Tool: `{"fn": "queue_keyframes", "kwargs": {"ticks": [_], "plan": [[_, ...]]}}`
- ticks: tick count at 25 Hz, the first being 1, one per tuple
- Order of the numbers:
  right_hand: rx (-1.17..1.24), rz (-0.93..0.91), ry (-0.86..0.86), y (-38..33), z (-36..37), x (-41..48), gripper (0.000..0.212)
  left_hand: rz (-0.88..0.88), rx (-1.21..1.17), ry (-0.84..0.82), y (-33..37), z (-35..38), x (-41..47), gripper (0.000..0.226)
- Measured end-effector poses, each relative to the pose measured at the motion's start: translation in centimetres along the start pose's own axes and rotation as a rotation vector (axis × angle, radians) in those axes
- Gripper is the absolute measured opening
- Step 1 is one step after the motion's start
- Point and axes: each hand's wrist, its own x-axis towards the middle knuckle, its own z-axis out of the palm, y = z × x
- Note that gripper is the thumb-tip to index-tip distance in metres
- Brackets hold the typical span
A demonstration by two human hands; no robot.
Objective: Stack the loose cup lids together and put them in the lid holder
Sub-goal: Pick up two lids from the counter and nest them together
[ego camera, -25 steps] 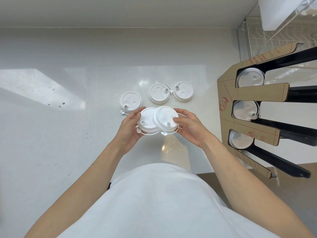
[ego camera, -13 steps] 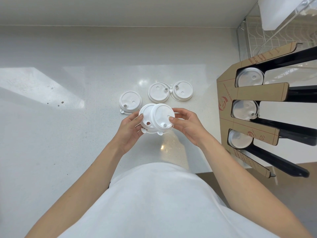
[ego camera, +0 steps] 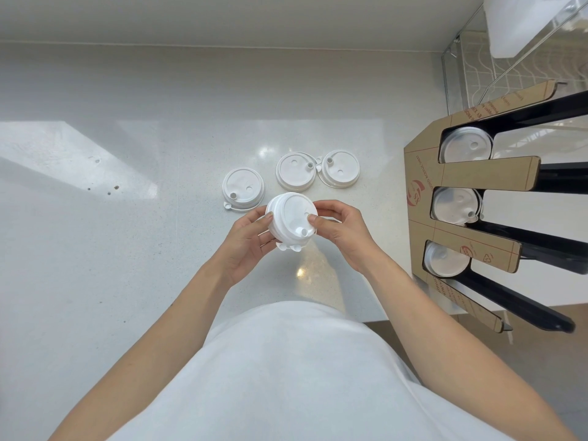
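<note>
A small stack of white cup lids (ego camera: 291, 219) is held above the white counter between both hands. My left hand (ego camera: 246, 241) grips its left side and my right hand (ego camera: 342, 230) grips its right side, thumb on top. Three loose white lids lie flat on the counter just beyond: one at the left (ego camera: 243, 189), one in the middle (ego camera: 296, 170), one at the right (ego camera: 340, 168), the last two touching. The cardboard-and-black lid holder (ego camera: 423, 183) stands at the right, with lids in its three slots.
The white counter (ego camera: 127, 249) stretches wide to the left. A wire rack (ego camera: 477, 74) and a clear container (ego camera: 521, 23) sit at the back right. The counter's front edge lies below the holder, with the floor beyond it.
The two lids held side by side a second ago have been brought together into one stack between my hands. The three lids on the counter have not moved.
</note>
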Motion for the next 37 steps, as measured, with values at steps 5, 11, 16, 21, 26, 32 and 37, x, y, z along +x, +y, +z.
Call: {"fn": "queue_keyframes", "kwargs": {"ticks": [5, 11, 16, 21, 26, 32, 37], "plan": [[0.028, 0.003, 0.017, -0.2, 0.3, 0.2, 0.034, -0.005, 0.002, 0.019, 0.3, 0.4, -0.1, 0.05], [0.069, 0.015, 0.04, -0.3, 0.6, 0.5, 0.037, 0.005, 0.075, 0.014, -0.1, 0.6, -0.2, 0.051], [0.049, 0.02, 0.03, -0.1, 0.7, 0.8, 0.037, 0.004, 0.052, 0.03, -0.2, 0.4, 0.0, 0.036], [0.021, 0.003, -0.023, -0.3, 0.5, 0.9, 0.041, 0.024, 0.013, 0.085, -0.5, 0.3, 0.2, 0.025], [0.028, -0.014, -0.079, -0.3, 0.8, 0.9, 0.051, 0.029, 0.019, 0.164, -0.4, 0.5, 0.7, 0.019], [-0.011, -0.013, -0.063, -0.5, 0.8, 1.1, 0.047, 0.035, 0.103, 0.212, -0.2, 0.8, 1.0, 0.015], [-0.203, -0.053, 0.097, -2.0, 0.3, 3.3, 0.039, 0.055, 0.062, 0.279, 0.0, 0.6, 1.2, 0.026]]}}
